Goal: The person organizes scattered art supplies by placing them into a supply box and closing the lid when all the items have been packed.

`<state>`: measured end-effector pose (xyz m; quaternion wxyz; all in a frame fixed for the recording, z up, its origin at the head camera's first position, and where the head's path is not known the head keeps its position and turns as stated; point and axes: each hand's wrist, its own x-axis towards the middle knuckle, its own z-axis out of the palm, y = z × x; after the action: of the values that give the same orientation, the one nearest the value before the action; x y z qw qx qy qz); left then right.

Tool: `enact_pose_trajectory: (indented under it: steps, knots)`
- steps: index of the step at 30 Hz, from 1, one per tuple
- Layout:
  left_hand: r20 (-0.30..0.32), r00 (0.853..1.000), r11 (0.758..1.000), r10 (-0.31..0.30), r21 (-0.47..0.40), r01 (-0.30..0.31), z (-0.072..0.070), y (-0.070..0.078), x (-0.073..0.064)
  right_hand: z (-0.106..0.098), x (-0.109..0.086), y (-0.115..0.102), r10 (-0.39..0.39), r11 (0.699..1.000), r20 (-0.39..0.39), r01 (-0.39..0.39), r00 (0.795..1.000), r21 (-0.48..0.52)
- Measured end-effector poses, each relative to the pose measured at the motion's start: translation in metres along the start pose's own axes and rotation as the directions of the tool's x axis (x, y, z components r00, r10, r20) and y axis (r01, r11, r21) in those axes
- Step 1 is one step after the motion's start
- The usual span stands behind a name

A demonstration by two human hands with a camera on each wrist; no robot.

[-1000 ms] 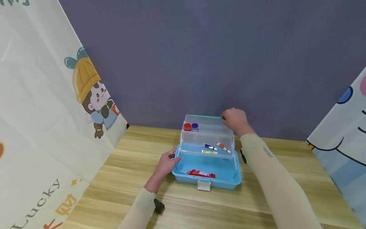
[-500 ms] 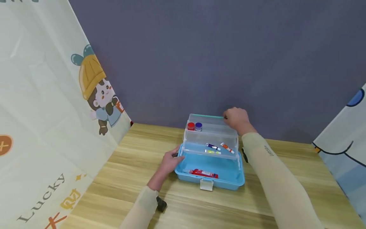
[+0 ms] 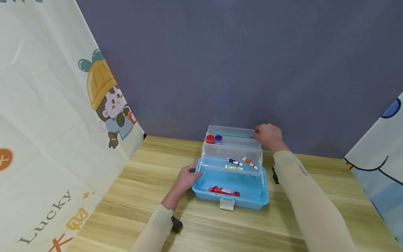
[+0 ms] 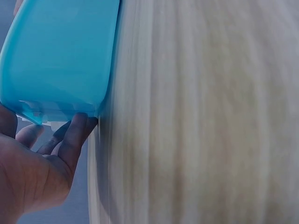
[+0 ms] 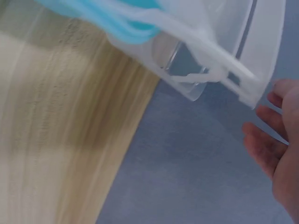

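A light blue storage box stands with its clear trays raised in the head view. My left hand holds its left side, thumb over the rim; in the left wrist view its fingers lie against the blue wall. A thin green paintbrush lies lengthwise in the top tray. At that tray's right end is my right hand, close by the brush's dark tip. The right wrist view shows its fingers loosely bent and apart beside the tray corner, with nothing visible between them.
In the top tray stand a red-lidded jar and a purple-lidded jar. Purple, yellow and orange tubes lie in the tray below. A larger red tube lies in the box bottom. Behind the wooden table rises a grey backdrop.
The paintbrush has come down from the back edge into the top tray. My right hand has shifted right and slightly down, letting go of it. My left hand keeps its hold on the box.
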<state>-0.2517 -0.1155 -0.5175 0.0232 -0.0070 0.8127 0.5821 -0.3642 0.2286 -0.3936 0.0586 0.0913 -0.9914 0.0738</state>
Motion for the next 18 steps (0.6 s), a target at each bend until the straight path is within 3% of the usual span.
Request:
enact_pose_trajectory:
  steps: [4, 10, 18]
  knots:
    - [0.002, 1.0, 1.0, -0.02, 0.004, 0.02, -0.004, 0.0, 0.0, 0.006, -0.006, 0.008, 0.016, 0.999, -0.016, -0.016, 1.0, 0.05]
    - [0.002, 1.0, 0.999, -0.03, 0.021, 0.03, -0.007, -0.002, -0.002, 0.023, -0.02, 0.016, 0.081, 0.974, -0.047, -0.069, 0.996, 0.215]
    - [0.038, 0.999, 1.0, -0.015, 0.025, 0.014, -0.005, 0.002, 0.002, 0.049, -0.034, 0.028, 0.235, 0.862, -0.057, -0.181, 0.97, 0.473]
